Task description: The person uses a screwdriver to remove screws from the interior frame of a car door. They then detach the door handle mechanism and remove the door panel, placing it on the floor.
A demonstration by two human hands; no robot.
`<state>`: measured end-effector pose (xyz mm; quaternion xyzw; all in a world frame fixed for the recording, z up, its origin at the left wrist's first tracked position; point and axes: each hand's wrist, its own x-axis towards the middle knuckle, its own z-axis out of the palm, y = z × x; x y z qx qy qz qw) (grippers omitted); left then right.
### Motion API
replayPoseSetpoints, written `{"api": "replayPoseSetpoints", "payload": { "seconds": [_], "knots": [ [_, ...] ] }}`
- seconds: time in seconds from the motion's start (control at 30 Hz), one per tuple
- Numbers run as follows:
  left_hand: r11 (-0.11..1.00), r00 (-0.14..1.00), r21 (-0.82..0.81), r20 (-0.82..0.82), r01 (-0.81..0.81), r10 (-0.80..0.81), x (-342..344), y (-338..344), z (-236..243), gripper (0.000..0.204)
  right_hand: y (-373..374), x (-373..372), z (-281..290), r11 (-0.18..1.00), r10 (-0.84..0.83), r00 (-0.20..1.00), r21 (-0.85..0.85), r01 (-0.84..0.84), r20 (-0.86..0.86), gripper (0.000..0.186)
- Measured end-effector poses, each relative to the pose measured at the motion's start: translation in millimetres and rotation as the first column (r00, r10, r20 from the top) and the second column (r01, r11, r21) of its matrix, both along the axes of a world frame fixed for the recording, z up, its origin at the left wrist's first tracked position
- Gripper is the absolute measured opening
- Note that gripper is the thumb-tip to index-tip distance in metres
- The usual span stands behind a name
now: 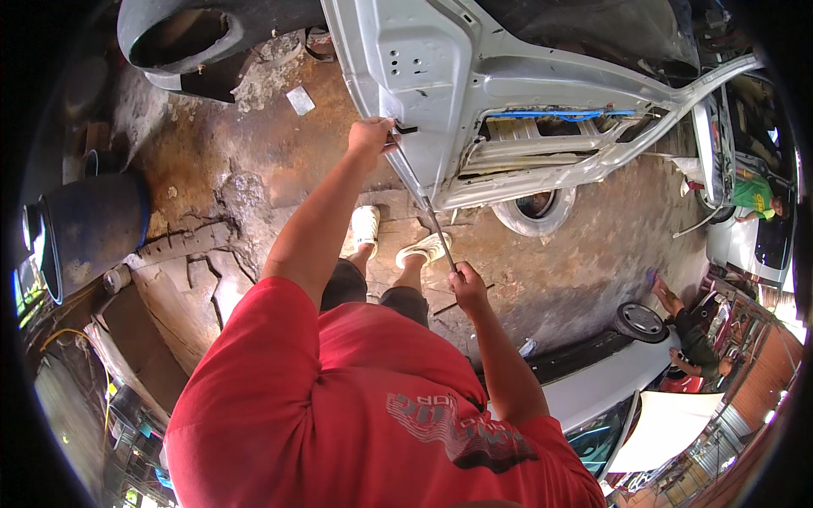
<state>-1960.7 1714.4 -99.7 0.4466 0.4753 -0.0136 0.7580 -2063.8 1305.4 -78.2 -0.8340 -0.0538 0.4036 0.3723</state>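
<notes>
My left hand (373, 140) is closed at the edge of a bare silver-grey car door (423, 42), around the upper end of a long thin metal rod (439, 227). A short black hooked piece (408, 129) shows beside its fingers; whether it belongs to the rod cannot be made out. The rod slants across the door's lower corner toward me. At its near end, my right hand (470, 286) grips it with wrapped fingers. The door's inner side has cut-out openings and a blue strip (563, 113) along one of them.
A tire (535, 212) lies beside the door. Dark blue drums (97, 220) stand at the left, near broken concrete slabs (182, 288). A silver car (593, 389) is at lower right. Two people (754, 193) (699, 347) are at the right. The floor (296, 161) is stained.
</notes>
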Motion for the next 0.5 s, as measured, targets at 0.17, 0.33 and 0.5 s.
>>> {"api": "replayPoseSetpoints", "payload": {
  "seconds": [0.17,0.33,0.5],
  "knots": [
    [1.0,1.0,0.006,-0.008,0.007,-0.007,-0.2,-0.9,1.1,0.015,28.5,14.0,18.3,0.998,0.027,0.999,0.063,-0.029,0.036,0.009],
    [1.0,1.0,0.01,-0.023,0.021,-0.02,-0.1,-1.1,-2.1,0.015,39.4,18.4,18.8,0.999,-0.035,0.999,0.019,0.035,-0.016,0.01],
    [1.0,1.0,-0.006,-0.018,-0.01,0.01,-9.2,7.7,-4.5,0.015,60.1,17.2,39.3,0.996,0.033,0.999,-0.089,-0.032,0.007,0.012]
  ]
}}
